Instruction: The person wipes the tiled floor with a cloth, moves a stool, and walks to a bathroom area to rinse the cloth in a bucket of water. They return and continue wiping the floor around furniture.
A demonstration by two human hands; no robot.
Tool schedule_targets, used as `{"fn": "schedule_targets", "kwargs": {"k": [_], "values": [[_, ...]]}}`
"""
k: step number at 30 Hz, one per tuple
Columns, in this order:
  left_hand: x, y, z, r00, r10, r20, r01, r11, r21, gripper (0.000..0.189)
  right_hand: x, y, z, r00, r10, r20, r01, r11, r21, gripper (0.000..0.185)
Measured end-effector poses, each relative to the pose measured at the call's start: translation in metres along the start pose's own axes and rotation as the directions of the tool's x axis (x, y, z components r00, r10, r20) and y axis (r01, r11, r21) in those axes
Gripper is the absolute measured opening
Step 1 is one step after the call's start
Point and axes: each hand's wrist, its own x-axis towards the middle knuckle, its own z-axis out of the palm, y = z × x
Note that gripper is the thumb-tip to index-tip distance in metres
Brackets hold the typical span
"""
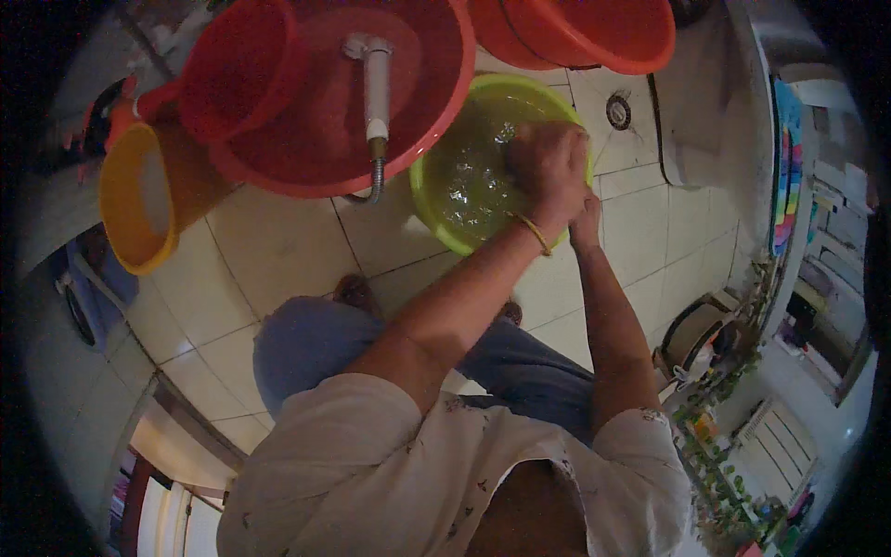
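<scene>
A yellow-green plastic basin holding water with bright ripples rests on the tiled floor before me. Over its right side is my left hand, with a yellow bangle at the wrist. Its fingers are blurred and curl down towards the water; whether anything is in them cannot be seen. My right hand grips the basin's near right rim, partly hidden behind my left hand.
Left of the basin stands a large red tub with a hand shower and a red mug. A yellow bucket lies tipped at far left. Beyond are an orange-red tub and a floor drain.
</scene>
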Motion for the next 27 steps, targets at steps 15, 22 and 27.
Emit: {"fn": "schedule_targets", "kwargs": {"k": [15, 22, 27], "values": [[-0.062, -0.183, -0.039, 0.845, -0.515, -0.143, 0.528, 0.763, 0.372, 0.059, -0.016, 0.008, 0.093, 0.934, -0.068, 0.351, 0.301, 0.681, -0.668, 0.067], [-0.065, -0.211, -0.027, 0.696, -0.706, -0.13, 0.711, 0.703, -0.006, 0.054, -0.014, -0.06, 0.08, 0.944, -0.276, 0.183, 0.308, 0.935, -0.178, 0.032], [-0.056, -0.176, -0.027, 0.474, -0.716, 0.514, 0.659, -0.099, -0.746, 0.032, -0.036, -0.106, 0.024, 0.903, -0.366, 0.226, 0.369, 0.929, 0.031, 0.032]]}}
